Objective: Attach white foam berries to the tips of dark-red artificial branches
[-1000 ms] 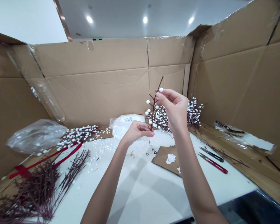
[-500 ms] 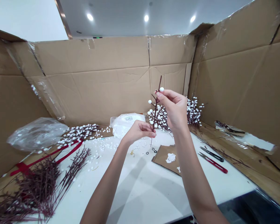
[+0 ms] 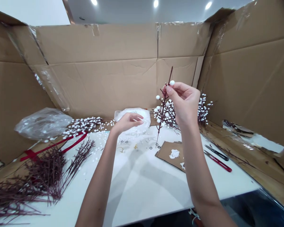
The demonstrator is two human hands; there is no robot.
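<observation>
Held upright in front of me is a brown artificial twig with several white berries on its short side shoots. My right hand pinches it near the upper end, close to a white berry. Off to the left, my left hand holds nothing; its fingers are stretched out, apart from the twig. Behind that hand lies a white plastic bag, and loose white berries are scattered near it. A cardboard piece bearing white glue lies below my right hand.
Bare brown twigs are heaped at left beside a red ribbon. Finished-looking berry sprays stand at back right. Black snips and red snips lie at right. Cardboard walls enclose the table.
My left hand has let go of the twig's lower part and moved left, its fingers opening. My right hand still holds the twig. The view has tipped downward.
</observation>
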